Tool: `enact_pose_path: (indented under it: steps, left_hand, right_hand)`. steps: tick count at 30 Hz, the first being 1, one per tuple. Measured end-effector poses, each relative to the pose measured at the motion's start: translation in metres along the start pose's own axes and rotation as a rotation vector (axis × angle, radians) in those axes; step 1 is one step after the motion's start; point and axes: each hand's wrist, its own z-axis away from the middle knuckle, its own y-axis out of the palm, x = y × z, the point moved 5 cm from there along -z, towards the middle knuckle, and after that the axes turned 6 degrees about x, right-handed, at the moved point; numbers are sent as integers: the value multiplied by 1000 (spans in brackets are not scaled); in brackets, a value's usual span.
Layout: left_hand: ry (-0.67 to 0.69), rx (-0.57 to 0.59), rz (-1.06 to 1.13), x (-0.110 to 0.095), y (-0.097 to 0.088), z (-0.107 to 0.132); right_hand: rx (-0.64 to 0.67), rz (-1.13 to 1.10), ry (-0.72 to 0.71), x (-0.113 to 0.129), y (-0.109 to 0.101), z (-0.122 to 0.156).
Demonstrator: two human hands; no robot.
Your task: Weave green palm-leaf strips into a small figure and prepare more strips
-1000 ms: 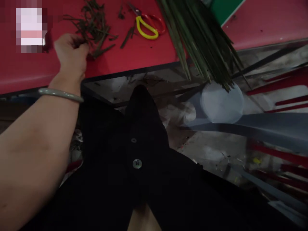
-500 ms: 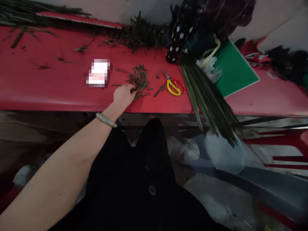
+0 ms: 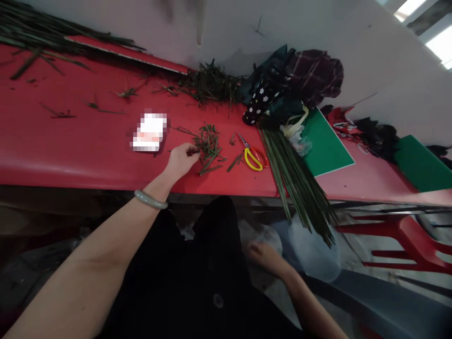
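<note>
While your left hand [image 3: 181, 160] rests on the red table [image 3: 70, 150], its fingers are curled closed on a few stem pieces [image 3: 209, 146] at the near edge of the pile. The rest of the pile lies at 3 o'clock from the hand. I think you do better to gather with the side of the palm flat on the table, so nothing scatters toward the scissors [image 3: 252, 155], at 3 o'clock from the pile. Your right hand [image 3: 263, 254] hangs low at 5 o'clock, blurred; I cannot tell if it is open or holds something.
</note>
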Motion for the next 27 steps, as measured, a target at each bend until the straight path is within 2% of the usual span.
enact_pose_path:
  steps: [2,5,6,8,11,13,15,20,23,27]
  left_hand:
    - [0,-3,111,2,4,-2]
    - [-30,-22,204,4,8,-2]
    - [-37,-35,200,5,8,-2]
    - [-27,-25,185,4,8,0]
    - [5,-5,109,1,4,3]
    - [32,16,44,-2,2,5]
    - [60,37,15,-6,1,7]
    - [44,-29,-11,-9,1,13]
    - [31,-51,1,-8,3,17]
    - [44,-21,-8,-5,3,20]
  right_hand:
    - [-54,-101,-120,23,-20,-33]
    - [-354,-296,-344,74,-57,-100]
    - [-428,-368,-396,91,-64,-124]
    - [-495,-465,-446,117,-64,-171]
    - [-419,-506,-481,139,-43,-222]
    - [-479,-512,-470,139,-31,-233]
    - [-562,-484,-465,136,-26,-232]
    - [-712,-338,-515,139,-32,-213]
    - [-742,-263,-523,144,-33,-208]
    - [-705,-230,-510,144,-28,-210]
